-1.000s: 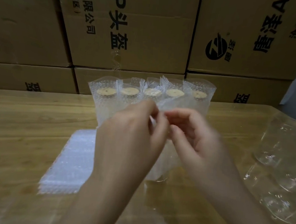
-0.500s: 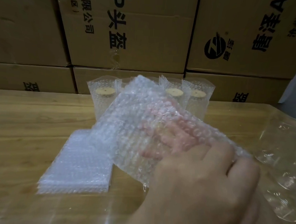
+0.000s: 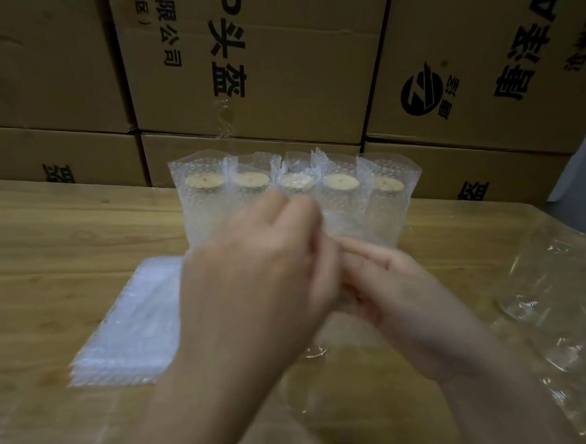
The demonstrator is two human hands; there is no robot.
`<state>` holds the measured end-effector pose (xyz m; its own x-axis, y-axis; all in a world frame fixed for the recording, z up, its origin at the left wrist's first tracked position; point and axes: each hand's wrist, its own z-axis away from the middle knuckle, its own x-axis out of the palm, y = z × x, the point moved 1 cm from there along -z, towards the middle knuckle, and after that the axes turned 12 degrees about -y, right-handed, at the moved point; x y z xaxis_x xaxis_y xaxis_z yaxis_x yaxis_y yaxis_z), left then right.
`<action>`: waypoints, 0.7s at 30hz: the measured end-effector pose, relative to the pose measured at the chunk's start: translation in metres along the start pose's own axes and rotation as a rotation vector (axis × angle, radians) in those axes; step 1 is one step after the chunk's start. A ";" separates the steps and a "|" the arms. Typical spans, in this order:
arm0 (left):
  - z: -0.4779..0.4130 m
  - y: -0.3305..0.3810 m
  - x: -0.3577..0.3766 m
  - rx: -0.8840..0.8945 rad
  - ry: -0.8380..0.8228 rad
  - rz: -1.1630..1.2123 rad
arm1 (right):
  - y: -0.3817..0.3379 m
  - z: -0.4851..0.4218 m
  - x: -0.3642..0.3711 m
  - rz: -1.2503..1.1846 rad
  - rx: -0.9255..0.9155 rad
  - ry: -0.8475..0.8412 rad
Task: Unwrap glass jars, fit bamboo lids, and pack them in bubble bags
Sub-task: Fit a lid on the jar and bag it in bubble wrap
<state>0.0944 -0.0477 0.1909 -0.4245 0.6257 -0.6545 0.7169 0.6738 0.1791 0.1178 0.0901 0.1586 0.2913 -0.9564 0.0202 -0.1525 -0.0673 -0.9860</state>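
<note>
My left hand (image 3: 257, 274) and my right hand (image 3: 393, 289) meet above the middle of the table. Both have curled fingers and pinch a clear bubble bag (image 3: 341, 334), which hangs between and below them. Motion blur hides the exact grip. A glint of glass (image 3: 315, 352) shows at the bag's lower edge. Behind the hands stands a row of several packed jars (image 3: 204, 195), each in a bubble bag, each with a bamboo lid (image 3: 341, 182).
A stack of flat bubble bags (image 3: 131, 321) lies on the wooden table (image 3: 43, 241) to the left. Bare glass jars in clear plastic wrap (image 3: 554, 306) lie at the right edge. Stacked cardboard boxes (image 3: 259, 82) wall off the back.
Half a second ago my right hand held a bubble bag spread wide in front of the jars. Now both hands are together at the centre, pinching the bag.
</note>
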 end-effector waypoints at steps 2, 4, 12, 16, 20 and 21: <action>-0.003 -0.015 0.003 -0.154 -0.098 0.003 | -0.009 0.004 -0.001 0.189 -0.070 0.000; -0.006 -0.037 0.005 -0.286 -0.174 0.031 | -0.013 0.007 -0.005 0.372 -0.151 0.150; -0.007 -0.070 -0.004 -0.430 -0.339 0.393 | 0.026 -0.011 -0.031 1.171 0.138 0.202; -0.006 -0.078 -0.006 -0.454 -0.375 0.509 | 0.040 -0.016 -0.030 1.082 0.172 0.173; -0.007 -0.079 -0.010 -0.426 -0.411 0.520 | 0.045 -0.017 -0.034 1.176 0.183 0.148; -0.008 -0.080 -0.010 -0.411 -0.421 0.510 | 0.046 -0.017 -0.035 1.221 0.184 0.140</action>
<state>0.0374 -0.1051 0.1890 0.2072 0.7507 -0.6273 0.4695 0.4862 0.7370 0.0841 0.1153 0.1151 -0.0529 -0.3881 -0.9201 -0.1149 0.9176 -0.3804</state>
